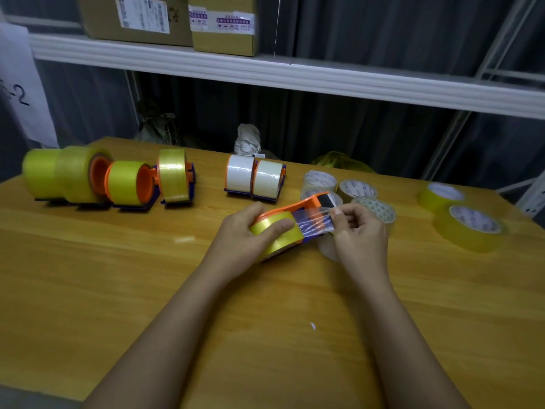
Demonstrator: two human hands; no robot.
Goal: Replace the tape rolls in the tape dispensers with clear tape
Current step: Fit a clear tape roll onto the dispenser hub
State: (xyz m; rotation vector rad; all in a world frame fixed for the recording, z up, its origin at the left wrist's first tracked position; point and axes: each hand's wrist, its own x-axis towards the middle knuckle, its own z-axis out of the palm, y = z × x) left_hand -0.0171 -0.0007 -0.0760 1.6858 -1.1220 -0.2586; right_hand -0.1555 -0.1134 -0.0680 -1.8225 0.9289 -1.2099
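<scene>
Bare hands (pixel 361 228); glossy yellow roll (pixel 272 231)

Handwritten "-2" on white paper sheet (pixel 17 93) at far left; carton labels (pixel 143 13) on shelf too blurred to read

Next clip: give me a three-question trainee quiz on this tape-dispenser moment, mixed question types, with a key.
1. True or false: the left hand grips the yellow roll in the orange dispenser.
2. What does the right hand pinch? A) a cardboard box B) the pulled-out tape end C) a loose roll
3. How many white rolls stand in dispensers at the back of the table?

Key: 1 true; 2 B; 3 two.
</scene>
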